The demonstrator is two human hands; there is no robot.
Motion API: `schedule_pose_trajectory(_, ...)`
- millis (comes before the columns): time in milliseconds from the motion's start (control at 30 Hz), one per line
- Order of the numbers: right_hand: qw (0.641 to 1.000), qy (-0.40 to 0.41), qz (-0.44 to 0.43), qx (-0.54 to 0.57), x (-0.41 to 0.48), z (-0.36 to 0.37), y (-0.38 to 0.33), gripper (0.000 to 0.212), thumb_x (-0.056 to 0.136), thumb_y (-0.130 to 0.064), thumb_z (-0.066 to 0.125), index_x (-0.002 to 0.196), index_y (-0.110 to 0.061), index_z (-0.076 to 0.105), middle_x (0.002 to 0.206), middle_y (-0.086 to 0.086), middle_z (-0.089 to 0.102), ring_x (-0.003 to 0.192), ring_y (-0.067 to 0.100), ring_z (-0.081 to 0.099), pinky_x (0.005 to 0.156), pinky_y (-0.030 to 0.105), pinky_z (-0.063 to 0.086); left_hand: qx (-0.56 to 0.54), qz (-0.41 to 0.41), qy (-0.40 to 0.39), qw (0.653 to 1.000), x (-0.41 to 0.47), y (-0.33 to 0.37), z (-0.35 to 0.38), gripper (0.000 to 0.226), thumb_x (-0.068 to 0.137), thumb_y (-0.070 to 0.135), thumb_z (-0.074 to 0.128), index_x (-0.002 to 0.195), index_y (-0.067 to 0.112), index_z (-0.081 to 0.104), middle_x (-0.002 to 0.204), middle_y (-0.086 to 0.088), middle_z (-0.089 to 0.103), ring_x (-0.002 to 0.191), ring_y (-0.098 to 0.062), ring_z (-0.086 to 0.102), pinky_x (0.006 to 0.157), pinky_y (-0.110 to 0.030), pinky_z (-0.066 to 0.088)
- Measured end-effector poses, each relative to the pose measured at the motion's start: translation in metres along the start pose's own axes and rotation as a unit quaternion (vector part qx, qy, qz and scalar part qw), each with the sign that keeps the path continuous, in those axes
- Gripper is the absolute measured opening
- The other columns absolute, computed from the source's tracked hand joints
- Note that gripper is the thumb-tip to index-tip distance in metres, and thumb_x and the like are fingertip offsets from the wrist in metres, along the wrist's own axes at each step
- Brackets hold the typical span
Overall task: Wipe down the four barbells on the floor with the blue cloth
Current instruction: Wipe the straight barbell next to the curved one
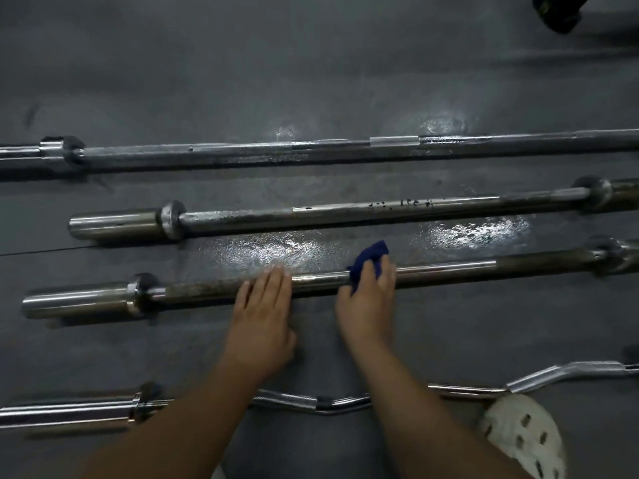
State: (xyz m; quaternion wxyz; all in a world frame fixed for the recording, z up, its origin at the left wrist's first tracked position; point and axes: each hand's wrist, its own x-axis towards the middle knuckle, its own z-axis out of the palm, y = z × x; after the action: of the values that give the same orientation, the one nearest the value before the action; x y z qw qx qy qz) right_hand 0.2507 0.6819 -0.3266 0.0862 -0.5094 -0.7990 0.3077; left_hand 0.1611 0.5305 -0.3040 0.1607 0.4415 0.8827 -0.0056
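Note:
Four barbells lie side by side on the dark floor. The farthest is a long bar (311, 152). Behind my hands lies a shorter bar (345, 214). The third bar (200, 290) is under both hands. Nearest me is a curved chrome bar (311, 402), partly hidden by my forearms. My left hand (262, 312) rests flat on the third bar with straight fingers. My right hand (368, 302) grips the blue cloth (370, 259) around that same bar, near its middle.
Wet shiny patches (477, 231) sit on the floor between the second and third bars. A white perforated shoe (525, 437) is at the lower right, by the curved bar. A dark object (560, 12) stands at the top right corner.

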Motion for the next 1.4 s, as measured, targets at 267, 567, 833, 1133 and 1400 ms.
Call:
schedule_pose_trajectory(267,0.949,-0.116,-0.251,-0.151,-0.019,0.022,-0.014,0.069,0.077,-0.023,0.03,0.143,-0.01,0.045,0.156,0.016,0.033,0.145,0.037,0.027,0.101,0.05,0.046,-0.007,-0.042,0.005,0.999,0.0,-0.014,0.016,0.1,0.061,0.032,0.071,0.15,0.003,0.036,0.159,-0.015,0.031,0.146,-0.03,0.03,0.117,-0.052,0.028)
schedule_pose_trajectory(567,0.958,-0.136,-0.219,-0.124,-0.033,0.035,-0.037,0.075,0.08,-0.01,0.052,0.152,-0.015,0.031,0.163,0.01,0.013,0.151,0.034,0.004,0.113,0.045,0.031,-0.015,-0.035,0.016,0.999,0.001,-0.016,0.022,0.096,0.066,0.033,0.064,0.151,0.003,0.033,0.159,-0.016,0.03,0.147,-0.031,0.028,0.117,-0.051,0.028)
schedule_pose_trajectory(833,0.985,-0.009,-0.064,-0.163,-0.012,0.008,0.012,0.079,0.076,0.001,0.054,0.151,-0.011,0.033,0.162,0.014,0.017,0.149,0.035,0.014,0.107,0.049,0.038,-0.019,-0.034,0.023,0.999,0.009,-0.004,0.024,0.098,0.061,0.034,0.064,0.15,0.004,0.035,0.159,-0.014,0.031,0.146,-0.032,0.029,0.116,-0.057,0.026)
schedule_pose_trajectory(1133,0.98,-0.028,-0.096,-0.172,0.003,-0.001,0.018,0.079,0.077,0.005,0.059,0.149,-0.014,0.035,0.161,0.012,0.022,0.148,0.033,0.018,0.104,0.049,0.044,-0.004,-0.028,0.013,1.0,0.008,-0.007,0.023,0.101,0.064,0.037,0.059,0.154,0.006,0.027,0.163,-0.012,0.021,0.15,-0.029,0.02,0.119,-0.057,0.02)
schedule_pose_trajectory(1400,0.927,-0.13,-0.312,-0.161,-0.016,0.02,-0.012,0.074,0.078,-0.002,0.064,0.147,-0.013,0.04,0.158,0.014,0.03,0.145,0.034,0.029,0.1,0.047,0.048,-0.006,-0.022,0.024,0.999,0.008,-0.008,0.025,0.1,0.06,0.038,0.061,0.15,0.002,0.037,0.158,-0.016,0.033,0.145,-0.031,0.032,0.116,-0.057,0.026)
